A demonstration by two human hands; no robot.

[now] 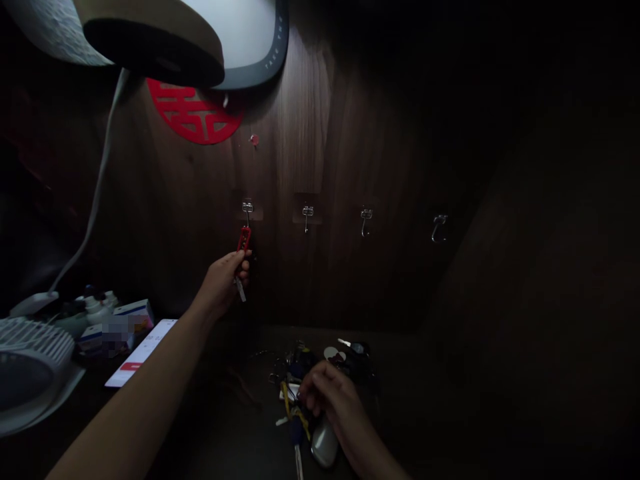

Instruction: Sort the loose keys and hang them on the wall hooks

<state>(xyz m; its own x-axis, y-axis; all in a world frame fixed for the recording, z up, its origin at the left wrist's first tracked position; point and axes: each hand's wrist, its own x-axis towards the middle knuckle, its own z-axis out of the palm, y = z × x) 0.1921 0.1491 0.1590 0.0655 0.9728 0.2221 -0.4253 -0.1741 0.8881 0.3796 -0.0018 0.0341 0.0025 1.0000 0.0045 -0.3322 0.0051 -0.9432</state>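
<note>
The left hand's fingers and thumb (225,280) are clamped on a red key tag (245,239), left of the frame's centre, with a metal key (241,289) dangling below. The tag's top meets a metal hook (247,208); whether it hangs there I cannot tell. At bottom centre, the right hand (333,397) curls over piled keys (296,430), its grip unclear. Three more hooks (367,215) line the wood panel (340,280) rightward.
</note>
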